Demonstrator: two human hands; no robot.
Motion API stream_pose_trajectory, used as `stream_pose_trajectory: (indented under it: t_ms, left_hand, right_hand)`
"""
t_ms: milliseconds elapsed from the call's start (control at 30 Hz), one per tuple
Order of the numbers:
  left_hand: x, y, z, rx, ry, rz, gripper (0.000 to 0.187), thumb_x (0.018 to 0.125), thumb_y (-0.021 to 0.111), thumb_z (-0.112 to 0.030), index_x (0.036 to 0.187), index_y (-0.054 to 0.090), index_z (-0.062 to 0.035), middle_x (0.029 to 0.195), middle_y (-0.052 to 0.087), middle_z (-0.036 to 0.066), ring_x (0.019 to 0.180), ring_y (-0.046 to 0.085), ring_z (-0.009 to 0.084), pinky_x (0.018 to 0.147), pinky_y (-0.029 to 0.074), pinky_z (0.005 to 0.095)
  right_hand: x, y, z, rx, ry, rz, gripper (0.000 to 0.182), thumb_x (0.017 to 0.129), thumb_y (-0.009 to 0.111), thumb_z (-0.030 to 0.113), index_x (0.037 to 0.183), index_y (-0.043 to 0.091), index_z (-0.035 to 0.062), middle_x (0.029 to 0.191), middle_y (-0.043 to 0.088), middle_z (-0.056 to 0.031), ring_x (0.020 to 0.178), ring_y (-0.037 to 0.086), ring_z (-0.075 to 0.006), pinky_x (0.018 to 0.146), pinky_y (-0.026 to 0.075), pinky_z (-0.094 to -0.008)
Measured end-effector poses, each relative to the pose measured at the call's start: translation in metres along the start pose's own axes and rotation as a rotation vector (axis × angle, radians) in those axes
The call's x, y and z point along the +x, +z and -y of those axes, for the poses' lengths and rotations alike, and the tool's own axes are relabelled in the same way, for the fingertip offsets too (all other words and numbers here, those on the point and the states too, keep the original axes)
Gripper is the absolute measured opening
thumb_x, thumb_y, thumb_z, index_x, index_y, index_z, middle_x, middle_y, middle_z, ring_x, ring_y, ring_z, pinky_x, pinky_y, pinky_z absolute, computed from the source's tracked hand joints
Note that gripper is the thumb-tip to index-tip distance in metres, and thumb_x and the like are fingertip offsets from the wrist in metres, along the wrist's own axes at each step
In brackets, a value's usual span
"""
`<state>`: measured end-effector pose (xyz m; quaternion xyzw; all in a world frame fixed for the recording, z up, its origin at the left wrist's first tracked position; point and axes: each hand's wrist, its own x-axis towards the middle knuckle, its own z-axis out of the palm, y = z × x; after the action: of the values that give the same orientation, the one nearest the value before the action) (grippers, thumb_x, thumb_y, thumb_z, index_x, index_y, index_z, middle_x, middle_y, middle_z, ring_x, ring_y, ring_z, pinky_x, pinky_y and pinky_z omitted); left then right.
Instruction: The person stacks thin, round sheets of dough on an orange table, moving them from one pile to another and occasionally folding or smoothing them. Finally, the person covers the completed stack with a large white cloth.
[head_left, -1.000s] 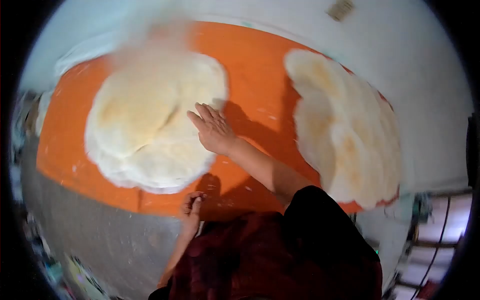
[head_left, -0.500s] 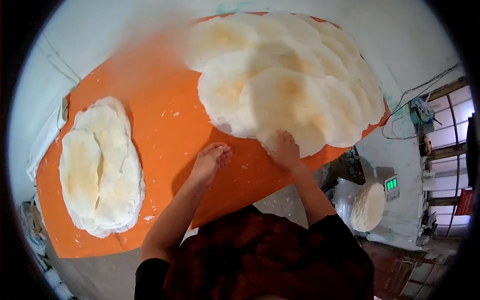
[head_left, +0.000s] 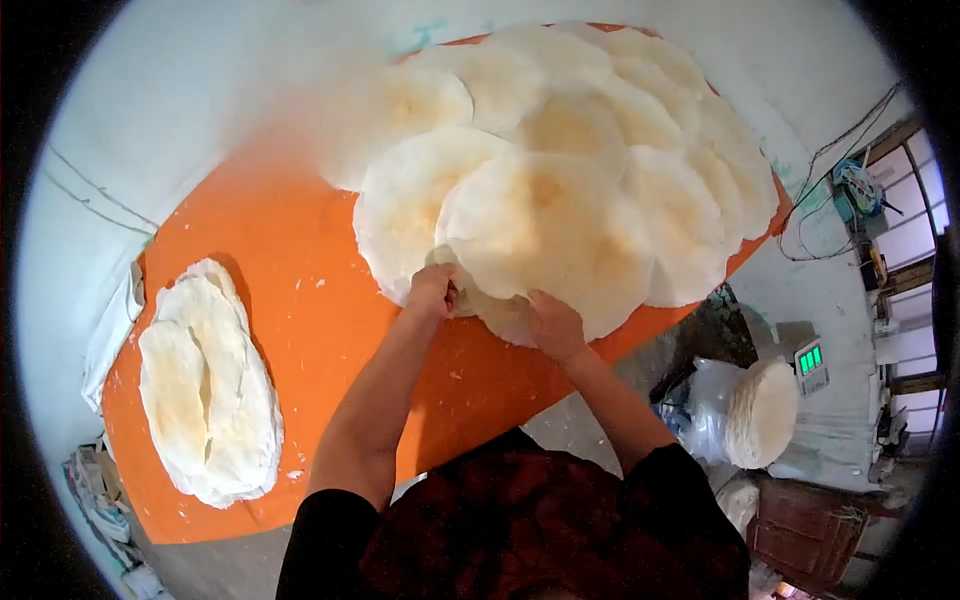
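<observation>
While pinching the near edge of the round sheet (head_left: 550, 225) with the right hand (head_left: 556, 325), rests the left hand (head_left: 432, 290), curled, at its left edge, cannot tell if clamped; lies at right over overlapping sheets (head_left: 690, 225) on the orange table (head_left: 310, 335).

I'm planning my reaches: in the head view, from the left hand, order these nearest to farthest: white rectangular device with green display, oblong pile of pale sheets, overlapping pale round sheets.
1. Overlapping pale round sheets: right at the left hand.
2. Oblong pile of pale sheets: to its left.
3. White rectangular device: far right.
</observation>
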<state>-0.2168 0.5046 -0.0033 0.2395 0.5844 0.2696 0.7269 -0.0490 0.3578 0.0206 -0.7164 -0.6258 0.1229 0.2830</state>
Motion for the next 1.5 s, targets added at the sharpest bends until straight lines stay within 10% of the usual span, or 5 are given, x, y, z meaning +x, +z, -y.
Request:
stream_pose_trajectory:
  t_ms: [100,500,767,1100,1500]
  left_hand:
    - [0.011,0.006,0.016,0.185,0.43,0.143,0.014,0.079,0.055,-0.016,0.076,0.048,-0.0045,0.069,0.051,0.007,0.058,0.051,0.0185,0.044,0.04,0.0326]
    - [-0.158,-0.044,-0.124,-0.378,0.508,0.207,0.017,0.075,0.056,-0.019,0.09,0.055,-0.0106,0.081,0.056,-0.001,0.068,0.049,0.0106,0.052,0.037,0.0251]
    - [-0.281,-0.284,-0.129,-0.577,0.936,-0.27,0.014,0.077,0.051,-0.013,0.089,0.057,-0.008,0.085,0.057,0.003,0.075,0.052,0.012,0.062,0.043,0.0306]
    - [-0.224,-0.593,0.169,-0.961,0.557,-0.664,0.019,0.079,0.038,-0.006,0.094,0.047,0.0011,0.089,0.051,0.014,0.069,0.053,0.0258,0.049,0.047,0.0384]
    - [-0.294,-0.535,0.155,-0.653,0.56,-1.101,0.018,0.085,0.05,-0.022,0.089,0.046,-0.0042,0.08,0.051,0.007,0.062,0.049,0.0126,0.049,0.04,0.0244]
  right_hand:
    - [0.008,0.01,-0.027,0.372,0.206,0.114,0.027,0.082,0.048,0.016,0.103,0.053,0.0001,0.098,0.059,-0.0154,0.088,0.056,-0.0305,0.074,0.044,-0.035]
    - [0.047,-0.131,0.002,1.07,0.422,0.07,0.049,0.079,0.053,0.022,0.121,0.043,0.0008,0.122,0.047,-0.0133,0.115,0.041,-0.026,0.095,0.034,-0.039]
    - [0.114,-0.113,0.088,0.371,0.293,0.089,0.036,0.083,0.043,0.011,0.116,0.047,-0.0014,0.097,0.057,-0.0056,0.088,0.054,-0.0127,0.07,0.045,-0.0243]
    - [0.252,-0.062,0.278,-0.111,-0.422,0.07,0.026,0.082,0.04,0.009,0.101,0.053,-0.0026,0.09,0.058,-0.0142,0.085,0.053,-0.0202,0.077,0.04,-0.0295]
    - [0.029,0.205,0.468,-0.029,-1.319,0.234,0.033,0.078,0.043,0.006,0.109,0.052,0.0072,0.103,0.057,-0.0135,0.095,0.054,-0.0293,0.083,0.042,-0.0377]
